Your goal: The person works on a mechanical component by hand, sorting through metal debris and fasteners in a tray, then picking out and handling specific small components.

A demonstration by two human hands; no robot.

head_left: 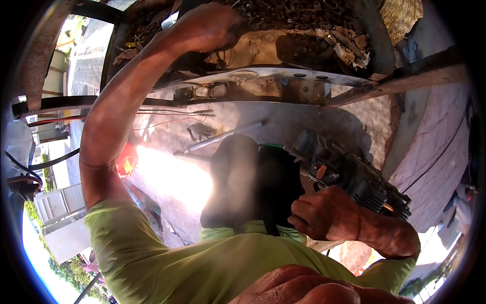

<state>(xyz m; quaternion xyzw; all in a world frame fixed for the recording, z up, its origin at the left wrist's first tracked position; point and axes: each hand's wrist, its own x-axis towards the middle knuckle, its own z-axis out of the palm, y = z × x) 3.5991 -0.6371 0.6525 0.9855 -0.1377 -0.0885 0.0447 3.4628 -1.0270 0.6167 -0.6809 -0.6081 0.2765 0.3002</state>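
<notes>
My left hand point(210, 28) reaches up to the far bench and is curled over its littered top. Its fingertips are in shadow, so what they hold, if anything, is hidden. At the right, my right hand point(324, 215) is closed in a fist just in front of a small, greasy engine point(349, 175) with cooling fins. A short dark piece shows above the fist, but I cannot make out what it is. Dark-clad knees point(235, 177) stand between my arms, beside the engine.
Small metal parts and scraps point(293, 17) cover the bench behind its metal front edge point(273, 73). On the ground lie a metal tube point(225, 137) and thin cables point(174, 112). An orange-red object point(127, 161) sits by my left elbow. A rusty beam point(400, 83) crosses at right.
</notes>
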